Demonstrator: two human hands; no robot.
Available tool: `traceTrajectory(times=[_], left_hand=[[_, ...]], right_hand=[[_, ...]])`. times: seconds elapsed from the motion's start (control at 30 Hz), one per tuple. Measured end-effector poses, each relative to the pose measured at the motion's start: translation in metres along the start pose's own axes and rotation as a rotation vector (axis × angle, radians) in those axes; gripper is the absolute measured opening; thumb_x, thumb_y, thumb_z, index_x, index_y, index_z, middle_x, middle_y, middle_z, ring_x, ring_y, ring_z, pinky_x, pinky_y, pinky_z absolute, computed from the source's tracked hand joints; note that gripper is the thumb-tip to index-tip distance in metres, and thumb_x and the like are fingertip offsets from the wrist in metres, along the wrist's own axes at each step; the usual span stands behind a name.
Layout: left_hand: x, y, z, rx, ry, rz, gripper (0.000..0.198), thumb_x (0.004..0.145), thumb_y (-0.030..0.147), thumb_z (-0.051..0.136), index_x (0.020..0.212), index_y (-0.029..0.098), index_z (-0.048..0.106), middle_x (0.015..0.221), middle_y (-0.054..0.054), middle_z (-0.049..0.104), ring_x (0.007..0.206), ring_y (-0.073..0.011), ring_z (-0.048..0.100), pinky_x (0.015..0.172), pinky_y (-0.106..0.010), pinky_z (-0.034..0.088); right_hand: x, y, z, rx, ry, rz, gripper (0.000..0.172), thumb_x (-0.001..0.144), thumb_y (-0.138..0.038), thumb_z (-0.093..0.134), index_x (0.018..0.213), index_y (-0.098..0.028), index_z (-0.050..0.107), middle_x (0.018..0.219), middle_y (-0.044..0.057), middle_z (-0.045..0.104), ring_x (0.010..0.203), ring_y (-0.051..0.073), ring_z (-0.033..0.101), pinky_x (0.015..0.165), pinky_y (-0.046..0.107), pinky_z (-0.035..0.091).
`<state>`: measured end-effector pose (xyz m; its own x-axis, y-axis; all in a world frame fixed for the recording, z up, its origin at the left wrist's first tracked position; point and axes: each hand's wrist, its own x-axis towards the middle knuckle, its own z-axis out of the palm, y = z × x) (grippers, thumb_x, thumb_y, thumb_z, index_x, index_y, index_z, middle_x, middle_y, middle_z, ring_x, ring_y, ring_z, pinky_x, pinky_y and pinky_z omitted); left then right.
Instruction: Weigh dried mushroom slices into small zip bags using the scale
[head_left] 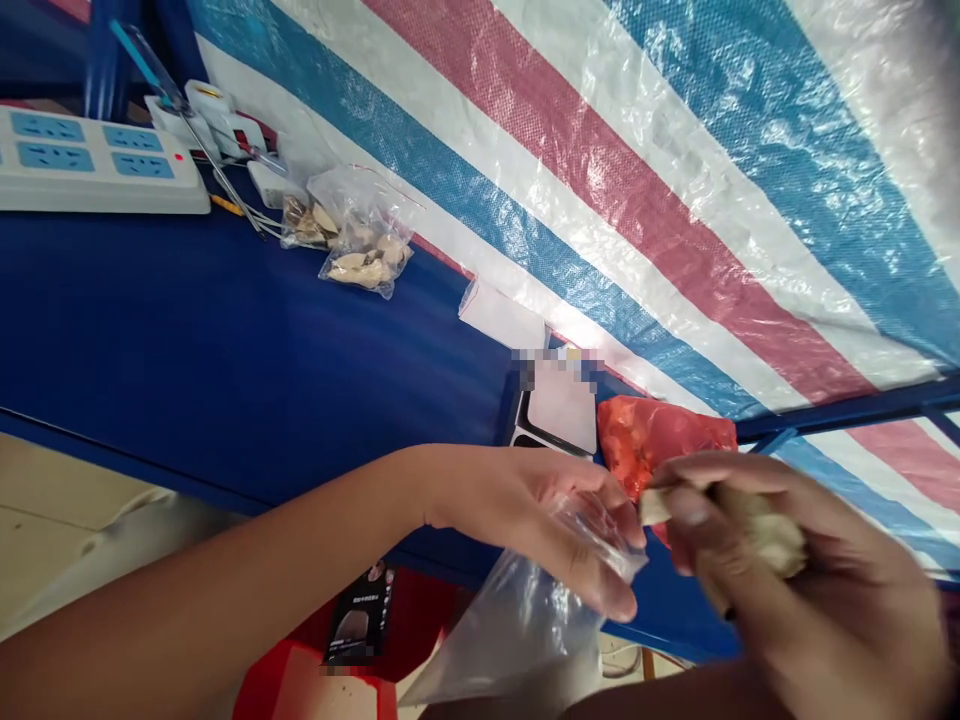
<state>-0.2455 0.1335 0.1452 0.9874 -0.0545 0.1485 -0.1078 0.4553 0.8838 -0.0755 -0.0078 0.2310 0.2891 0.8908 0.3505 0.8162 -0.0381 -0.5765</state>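
Observation:
My left hand (pixel 540 520) reaches in from the lower left and pinches the mouth of a clear plastic bag (pixel 510 630), which hangs down below it. Just to the right, my right hand (pixel 780 570) is closed round a clump of pale, cream-coloured pieces (pixel 772 535), blurred by motion, held close to the bag's opening. Behind both hands a red plastic bag (pixel 652 435) lies on the blue table (pixel 225 370).
Two small clear bags of pale pieces (pixel 360 245) lie at the back left beside a white power strip (pixel 90 160) with cables and small devices. A white box (pixel 555 405) stands by the red bag. A striped tarpaulin (pixel 675 170) hangs behind. A red object (pixel 300 685) sits below the table edge.

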Motion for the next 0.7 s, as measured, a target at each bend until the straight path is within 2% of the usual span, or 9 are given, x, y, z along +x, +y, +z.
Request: traceTrajectory(times=[0.03,0.1,0.23,0.3,0.37,0.43,0.5,0.6,0.7], left_hand=[[0.003,0.000,0.001,0.006,-0.023,0.023,0.047,0.067,0.031,0.094,0.106,0.023,0.069,0.106,-0.003,0.064,0.109,-0.0218,0.064,0.099,-0.037,0.053],[0.008,-0.002,0.001,0.012,-0.061,0.055,0.043,0.068,0.031,0.094,0.103,0.023,0.071,0.102,-0.001,0.061,0.106,-0.0205,0.062,0.101,-0.036,0.050],[0.015,-0.009,0.001,0.016,-0.088,0.063,0.039,0.070,0.029,0.092,0.103,0.023,0.072,0.102,0.000,0.060,0.103,-0.0173,0.060,0.102,-0.034,0.048],[0.016,-0.013,0.001,0.027,-0.043,0.023,0.044,0.068,0.028,0.093,0.106,0.023,0.071,0.104,0.000,0.061,0.104,-0.0177,0.061,0.101,-0.034,0.048],[0.016,-0.017,0.002,0.029,0.030,-0.047,0.052,0.065,0.026,0.095,0.109,0.024,0.068,0.107,-0.001,0.062,0.107,-0.0194,0.061,0.100,-0.035,0.050],[0.018,-0.021,0.003,0.017,0.066,-0.085,0.054,0.063,0.024,0.095,0.108,0.023,0.066,0.108,-0.002,0.062,0.107,-0.0198,0.062,0.099,-0.035,0.050],[0.021,-0.024,0.004,0.005,0.039,-0.060,0.047,0.064,0.020,0.094,0.101,0.023,0.064,0.104,0.000,0.061,0.104,-0.0183,0.061,0.098,-0.034,0.050],[0.025,-0.025,0.007,-0.026,0.000,0.009,0.035,0.069,0.015,0.088,0.089,0.022,0.060,0.094,0.002,0.058,0.095,-0.0146,0.060,0.090,-0.029,0.050],[0.027,-0.022,0.009,-0.073,-0.003,0.033,0.025,0.074,0.011,0.082,0.083,0.021,0.060,0.086,0.003,0.056,0.086,-0.0117,0.058,0.082,-0.025,0.050]], right_hand=[[0.002,-0.001,0.001,0.000,-0.117,-0.015,0.015,0.090,-0.040,0.081,0.102,-0.032,0.080,0.075,-0.002,0.076,0.050,0.011,0.064,0.042,0.015,0.049],[0.004,-0.003,0.002,0.033,-0.270,-0.030,0.011,0.091,-0.038,0.079,0.100,-0.033,0.081,0.078,-0.002,0.078,0.054,0.012,0.070,0.045,0.014,0.053],[0.002,-0.003,0.000,0.116,-0.418,0.008,0.015,0.096,-0.035,0.073,0.107,-0.032,0.082,0.095,0.001,0.083,0.077,0.017,0.080,0.064,0.017,0.063],[0.001,-0.002,-0.001,0.126,-0.381,0.008,0.014,0.095,-0.036,0.074,0.107,-0.030,0.081,0.086,0.001,0.081,0.069,0.017,0.078,0.058,0.018,0.062],[0.001,0.000,0.001,0.145,-0.262,0.012,0.014,0.094,-0.039,0.076,0.103,-0.028,0.079,0.067,-0.002,0.071,0.051,0.013,0.067,0.044,0.017,0.054],[0.003,0.001,0.008,0.169,-0.177,0.019,0.015,0.095,-0.041,0.075,0.100,-0.027,0.076,0.057,-0.005,0.060,0.042,0.011,0.054,0.037,0.017,0.046],[0.006,0.000,0.019,0.172,-0.153,0.012,0.016,0.098,-0.042,0.072,0.101,-0.026,0.073,0.061,-0.005,0.060,0.046,0.010,0.054,0.040,0.018,0.046],[0.010,-0.003,0.033,0.122,-0.164,-0.037,0.014,0.100,-0.041,0.070,0.103,-0.027,0.072,0.080,-0.002,0.069,0.060,0.011,0.063,0.049,0.016,0.049],[0.012,-0.005,0.038,0.095,-0.194,-0.061,0.012,0.100,-0.039,0.070,0.101,-0.027,0.071,0.091,-0.001,0.071,0.068,0.010,0.066,0.054,0.014,0.050]])
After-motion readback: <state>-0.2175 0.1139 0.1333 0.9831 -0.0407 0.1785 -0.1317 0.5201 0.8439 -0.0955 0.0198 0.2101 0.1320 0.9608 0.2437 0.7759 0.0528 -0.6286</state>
